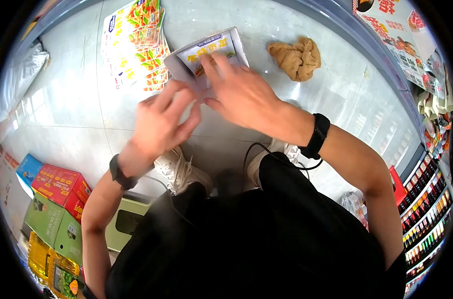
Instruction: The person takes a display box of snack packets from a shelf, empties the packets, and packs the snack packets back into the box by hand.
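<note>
In the head view, the right hand point(246, 97) is reaching over the open box point(240, 46), its fingers spreading loosely above the colorful packet point(219, 44) that is lying inside; whether the fingertips are pressing on it, I can't tell. The left hand point(161, 119) is hovering by the near side, fingers open and half curled, seemingly gripping nothing (it's blurring a bit). Steadying the box wall while flattening the packet evenly would probably be working best. Loose packets point(151, 65) are lying left of the box, brown cloth point(298, 57) is bunching to its right, and the black cable point(259, 144) is looping near the shoes, possibly snagging.
</note>
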Demonstrator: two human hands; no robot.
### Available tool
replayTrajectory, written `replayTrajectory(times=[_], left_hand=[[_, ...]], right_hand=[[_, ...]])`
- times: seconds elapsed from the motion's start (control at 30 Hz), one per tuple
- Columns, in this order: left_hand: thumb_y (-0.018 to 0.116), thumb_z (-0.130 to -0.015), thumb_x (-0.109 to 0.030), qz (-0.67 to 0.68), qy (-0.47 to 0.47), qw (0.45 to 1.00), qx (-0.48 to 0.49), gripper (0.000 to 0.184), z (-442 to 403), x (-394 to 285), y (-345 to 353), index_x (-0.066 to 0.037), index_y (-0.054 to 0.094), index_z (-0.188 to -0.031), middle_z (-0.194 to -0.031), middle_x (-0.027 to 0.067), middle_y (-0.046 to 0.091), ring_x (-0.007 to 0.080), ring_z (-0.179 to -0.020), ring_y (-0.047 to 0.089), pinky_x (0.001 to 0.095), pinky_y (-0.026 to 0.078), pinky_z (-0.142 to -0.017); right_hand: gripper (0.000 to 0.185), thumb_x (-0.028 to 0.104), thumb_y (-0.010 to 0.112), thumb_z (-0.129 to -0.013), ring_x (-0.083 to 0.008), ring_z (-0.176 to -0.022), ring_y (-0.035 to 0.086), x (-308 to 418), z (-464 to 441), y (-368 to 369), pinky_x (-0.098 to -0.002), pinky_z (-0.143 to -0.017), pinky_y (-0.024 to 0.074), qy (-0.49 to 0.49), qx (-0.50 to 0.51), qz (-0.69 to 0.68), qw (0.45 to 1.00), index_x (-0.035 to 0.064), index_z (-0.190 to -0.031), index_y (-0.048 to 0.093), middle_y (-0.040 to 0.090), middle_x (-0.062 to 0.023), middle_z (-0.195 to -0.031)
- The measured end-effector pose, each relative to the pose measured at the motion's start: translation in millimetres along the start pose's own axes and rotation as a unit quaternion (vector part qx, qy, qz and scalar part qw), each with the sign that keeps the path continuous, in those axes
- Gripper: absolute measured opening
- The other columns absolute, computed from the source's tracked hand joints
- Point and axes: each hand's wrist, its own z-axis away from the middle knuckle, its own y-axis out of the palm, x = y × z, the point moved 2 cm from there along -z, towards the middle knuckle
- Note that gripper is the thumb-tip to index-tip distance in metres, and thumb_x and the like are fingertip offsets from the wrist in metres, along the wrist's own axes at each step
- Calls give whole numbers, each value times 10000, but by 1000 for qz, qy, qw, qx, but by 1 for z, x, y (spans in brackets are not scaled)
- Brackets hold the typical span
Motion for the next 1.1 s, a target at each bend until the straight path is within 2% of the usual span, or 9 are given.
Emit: replayTrajectory(times=[0.07,0.1,0.17,0.23,0.33,0.47,0.57,0.77,1.1], left_hand=[[735,-783,-85,14,-67,995,-67,195,-1,15,-16,-74,611,-933,-861,47,618,216,-646,636,350,525,-548],[744,-804,-98,14,-189,978,-83,208,3,36,-18,-75,608,-961,-843,52,618,170,-638,594,318,485,-540],[769,-859,-172,71,-277,942,-176,239,-1,91,-29,-52,607,-987,-928,33,645,113,-716,581,277,462,-593],[759,-901,-289,52,-290,934,-202,439,3,169,-33,39,585,-1136,-1049,129,646,203,-934,620,322,521,-763],[827,-772,-521,64,-503,846,-164,851,-1,232,-44,102,540,-1276,-1177,211,638,282,-1100,624,354,486,-953],[845,-696,-593,107,-509,851,-77,1033,-21,254,-46,146,487,-1323,-1210,249,620,297,-1125,617,355,467,-988],[881,-722,-441,142,-518,832,-144,804,-31,237,-35,131,567,-1191,-976,165,674,222,-902,662,308,528,-823],[812,-826,-209,241,-488,821,-175,437,-26,259,-36,58,606,-1105,-961,107,677,167,-838,635,287,485,-754],[689,-904,-45,419,-442,774,-174,211,-25,238,-63,8,596,-1086,-1003,99,688,152,-925,657,270,510,-853]], right_hand=[[716,274,731,-856,-383,-902,669,-1,1,-2,-436,-802,551,-15,3,10,1000,-75,-1398,420,483,-234,-1292],[700,309,709,-876,-339,-873,680,-2,2,-4,-408,-819,543,-29,6,21,999,-104,-1374,442,513,-232,-1231],[681,308,704,-881,-330,-857,680,-2,2,-8,-405,-803,544,-29,11,20,999,-103,-1362,451,516,-229,-1230],[662,306,699,-886,-322,-841,681,0,4,-10,-402,-788,546,-29,18,18,999,-101,-1350,460,520,-225,-1228],[597,296,687,-896,-308,-823,680,2,5,-11,-400,-755,552,-33,5,14,999,-81,-1317,495,525,-214,-1200],[481,283,676,-902,-299,-814,682,4,6,-13,-394,-731,560,-51,-27,2,998,-38,-1241,556,537,-197,-1142],[436,280,669,-907,-302,-814,681,4,9,-11,-396,-730,562,-56,-31,0,998,-24,-1206,576,543,-191,-1118],[403,282,654,-918,-316,-826,678,2,11,-8,-416,-743,560,-64,-34,-2,997,-20,-1176,585,542,-193,-1115],[328,257,654,-921,-304,-818,677,0,11,-12,-413,-706,564,-60,-46,-31,997,-8,-1102,590,527,-178,-1076]])
